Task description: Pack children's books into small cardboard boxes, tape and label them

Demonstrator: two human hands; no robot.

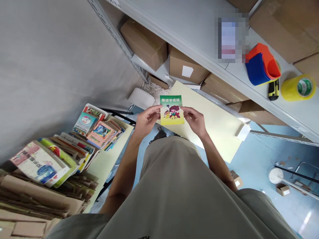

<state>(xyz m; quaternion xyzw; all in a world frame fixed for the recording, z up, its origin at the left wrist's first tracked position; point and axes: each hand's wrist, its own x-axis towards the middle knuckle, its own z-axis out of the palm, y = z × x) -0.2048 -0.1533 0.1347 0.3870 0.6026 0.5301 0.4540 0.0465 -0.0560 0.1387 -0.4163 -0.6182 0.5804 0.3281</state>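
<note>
A small green and yellow booklet (172,111) with cartoon figures and Chinese characters on its cover is held up in front of me, face toward the camera. My left hand (147,121) pinches its left edge between thumb and fingers. On the opposite edge, my right hand (194,120) grips it the same way, with part of the fingers hidden behind the booklet. Below it lies a pale yellow tabletop (214,132), with a small white box (242,131) at its right end.
At left, stacked books (97,132) and flattened cardboard (37,196) sit on another table. Grey shelving (194,43) on the right bears cardboard boxes (186,66), a tape dispenser (263,64), a yellow tape roll (297,88) and a box cutter (273,89). A white stool (275,175) stands on the blue floor.
</note>
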